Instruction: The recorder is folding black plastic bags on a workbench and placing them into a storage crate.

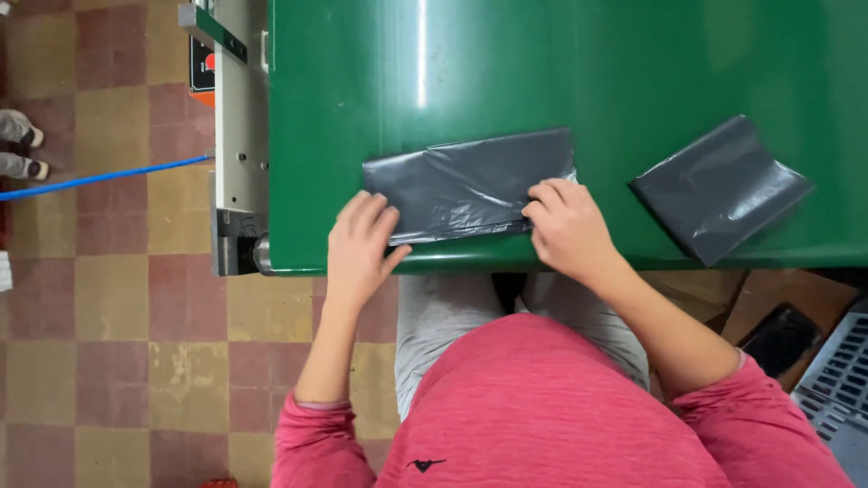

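A green table (579, 72) is filling most of the view, its glossy top catching a strip of light. Below it, a checkered floor (117, 316) of red and yellow tiles is showing, with a blue cord (99, 176) crossing it at the left. A grey metal frame (240, 136) is running along the table's left edge.

On the table, 2 dark grey plastic bags are lying. The folded bag (466, 185) is sitting near the front edge, a long wrinkled rectangle, shiny along its creases. The second bag (719, 188) is lying well apart to the right, tilted and folded into a squarer shape.

The left hand (360, 244) is pressing flat on the folded bag's left lower corner, fingers together. The right hand (568, 226) is resting on its right lower edge, fingers curled onto the plastic.
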